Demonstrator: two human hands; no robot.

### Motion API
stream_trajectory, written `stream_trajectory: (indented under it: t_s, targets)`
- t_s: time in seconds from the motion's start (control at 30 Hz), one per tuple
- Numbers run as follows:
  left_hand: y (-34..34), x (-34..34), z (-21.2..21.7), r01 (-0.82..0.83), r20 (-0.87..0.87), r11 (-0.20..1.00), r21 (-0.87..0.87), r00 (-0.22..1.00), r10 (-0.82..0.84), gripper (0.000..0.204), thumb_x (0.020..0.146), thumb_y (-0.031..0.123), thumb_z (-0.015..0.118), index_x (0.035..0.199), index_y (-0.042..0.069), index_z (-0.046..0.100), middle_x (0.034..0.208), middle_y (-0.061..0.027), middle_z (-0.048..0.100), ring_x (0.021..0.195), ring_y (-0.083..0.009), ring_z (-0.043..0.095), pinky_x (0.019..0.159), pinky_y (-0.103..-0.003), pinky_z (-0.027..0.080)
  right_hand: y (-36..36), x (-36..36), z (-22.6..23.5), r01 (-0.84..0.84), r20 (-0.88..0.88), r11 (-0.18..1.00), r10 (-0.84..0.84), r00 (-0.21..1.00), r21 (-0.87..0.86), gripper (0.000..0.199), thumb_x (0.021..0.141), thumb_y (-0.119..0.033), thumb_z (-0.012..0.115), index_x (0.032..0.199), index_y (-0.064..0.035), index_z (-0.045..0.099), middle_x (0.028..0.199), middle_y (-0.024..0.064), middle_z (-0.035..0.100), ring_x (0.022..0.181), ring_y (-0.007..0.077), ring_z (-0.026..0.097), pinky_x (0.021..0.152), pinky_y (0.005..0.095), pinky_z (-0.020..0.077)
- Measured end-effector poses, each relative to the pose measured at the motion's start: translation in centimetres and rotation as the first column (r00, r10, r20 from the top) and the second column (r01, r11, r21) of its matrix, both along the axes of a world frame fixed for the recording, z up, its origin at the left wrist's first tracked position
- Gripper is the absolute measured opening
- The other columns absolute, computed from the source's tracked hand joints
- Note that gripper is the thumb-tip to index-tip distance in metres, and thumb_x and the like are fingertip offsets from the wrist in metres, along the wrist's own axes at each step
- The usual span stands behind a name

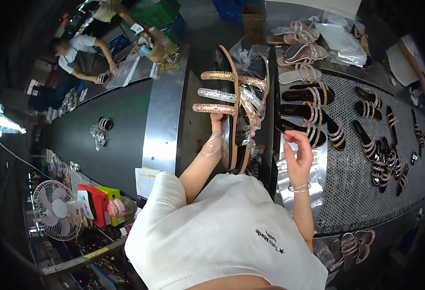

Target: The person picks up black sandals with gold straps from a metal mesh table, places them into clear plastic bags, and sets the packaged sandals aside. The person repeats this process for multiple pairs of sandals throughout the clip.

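A pair of black-soled sandals [229, 123] with tan edges and rose-gold and silver sparkly straps stands upright in front of me. Clear plastic wrap [246, 60] shows around the farther sandal. My left hand [216, 124] is closed around the pair, partly hidden behind the soles. To the right, my right hand [298, 147] is held with curved fingers and the thumb apart, nothing visible between them. Its fingertips are by the end of a black sandal [297, 131] in a row at the table edge; whether they touch it I cannot tell.
More sandals [367, 137] lie on the mesh-topped conveyor [347, 193] at right, with clear plastic bags [343, 41] stacked beyond. On the left belt [125, 125] lies a wrapped sandal [101, 130]. A pink fan [58, 210] stands lower left. A co-worker [84, 58] handles a sandal far left.
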State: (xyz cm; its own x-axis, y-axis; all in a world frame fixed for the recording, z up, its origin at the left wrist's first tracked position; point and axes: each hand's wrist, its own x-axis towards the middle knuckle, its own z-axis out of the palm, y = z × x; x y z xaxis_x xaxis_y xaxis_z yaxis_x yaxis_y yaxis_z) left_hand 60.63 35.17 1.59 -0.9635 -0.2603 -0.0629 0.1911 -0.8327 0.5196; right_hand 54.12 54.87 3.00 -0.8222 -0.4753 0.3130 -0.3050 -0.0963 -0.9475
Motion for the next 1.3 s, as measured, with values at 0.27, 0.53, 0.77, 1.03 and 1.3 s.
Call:
stream_trajectory:
  t_s: [0.27, 0.53, 0.77, 1.03, 1.3]
  targets:
    - [-0.7, -0.4, -1.8, 0.373, -0.394, 0.865, 0.336, 0.890, -0.231, 0.091, 0.067, 0.062, 0.064, 0.131, 0.004, 0.037, 0.116, -0.0247, 0.049, 0.084, -0.0333, 0.059, 0.057, -0.038, 0.055, 0.7, -0.2, -0.2, -0.041, 0.038, 0.999, 0.041, 0.998, -0.003, 0.017, 0.080, 0.006, 0.055, 0.097, 0.0019, 0.057, 0.091, 0.0065, 0.056, 0.085, 0.0135, 0.053, 0.080, 0.0257, 0.0416]
    - [-0.4, -1.4, -3.1, 0.528, -0.365, 0.757, 0.384, 0.840, -0.401, 0.089, 0.071, 0.070, 0.049, 0.125, -0.001, 0.041, 0.101, -0.0327, 0.052, 0.068, -0.0337, 0.061, 0.041, -0.033, 0.052, 0.9, -0.4, 0.4, -0.003, 0.036, 1.000, 0.004, 0.999, -0.017, 0.016, 0.079, 0.007, 0.054, 0.094, 0.0013, 0.058, 0.086, 0.0062, 0.057, 0.079, 0.0130, 0.054, 0.075, 0.0240, 0.0425]
    - [1.2, -3.2, -3.1, 0.664, -0.408, 0.638, 0.389, 0.745, -0.527, 0.069, 0.082, 0.054, 0.046, 0.127, 0.002, 0.042, 0.110, -0.0426, 0.043, 0.078, -0.0446, 0.060, 0.044, -0.039, 0.056, 2.1, -0.8, -0.4, 0.032, 0.056, 0.999, -0.032, 0.998, -0.014, 0.015, 0.080, 0.006, 0.054, 0.094, 0.0012, 0.058, 0.088, 0.0064, 0.058, 0.081, 0.0131, 0.055, 0.076, 0.0244, 0.0428]
    - [3.3, -6.0, -6.5, 0.841, -0.598, 0.344, 0.418, 0.540, -0.592, 0.066, 0.087, 0.050, 0.039, 0.133, 0.004, 0.034, 0.108, -0.0445, 0.040, 0.079, -0.0477, 0.059, 0.047, -0.043, 0.054, 3.2, -1.1, -0.9, 0.042, 0.098, 0.997, -0.035, 0.995, -0.067, 0.016, 0.081, 0.007, 0.055, 0.096, 0.0019, 0.055, 0.089, 0.0067, 0.058, 0.082, 0.0128, 0.054, 0.077, 0.0244, 0.0428]
    - [3.7, -7.2, -9.2, 0.844, -0.537, 0.331, 0.422, 0.528, -0.658, 0.067, 0.088, 0.055, 0.031, 0.139, 0.010, 0.028, 0.103, -0.0464, 0.042, 0.067, -0.0507, 0.058, 0.043, -0.046, 0.052, 4.3, -1.5, -2.1, 0.039, 0.124, 0.997, -0.030, 0.992, -0.074, 0.011, 0.082, 0.005, 0.055, 0.092, 0.0022, 0.053, 0.087, 0.0058, 0.056, 0.081, 0.0124, 0.052, 0.077, 0.0240, 0.0419]
